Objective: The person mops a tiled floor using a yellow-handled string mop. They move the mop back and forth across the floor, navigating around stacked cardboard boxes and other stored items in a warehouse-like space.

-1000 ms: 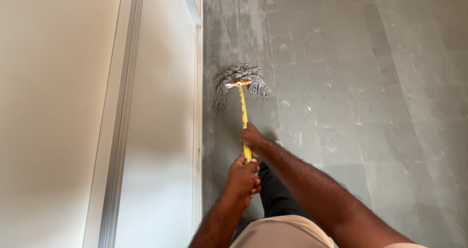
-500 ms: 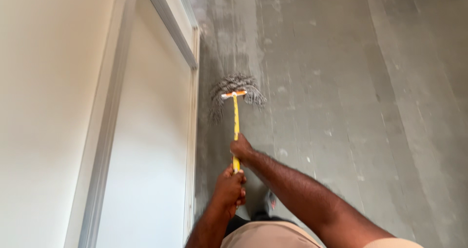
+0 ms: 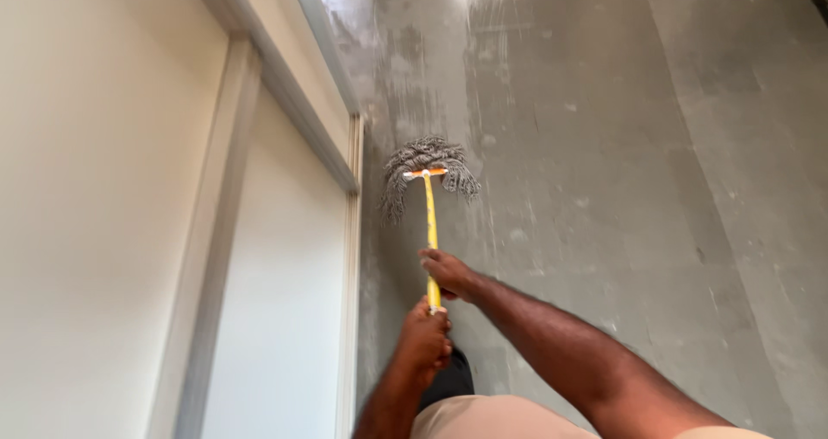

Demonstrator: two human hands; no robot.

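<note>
Both hands gripping: left hand clenching the handle's near end, right hand wrapping it higher | yellow mop reaching out, grey string head lying on the wet grey floor beside the white wall | judging: stiff light handle, soft heavy soaked head, likely handling best with hands spread apart

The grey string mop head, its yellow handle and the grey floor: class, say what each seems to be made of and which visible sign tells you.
Grey string mop head: twisted yarn, probably cotton; limp, ropy strands. Yellow handle: smooth and evenly coloured, plastic or painted metal, unclear which. Grey floor: looks like bare concrete; mottled, streaked, with a wet sheen.
</note>
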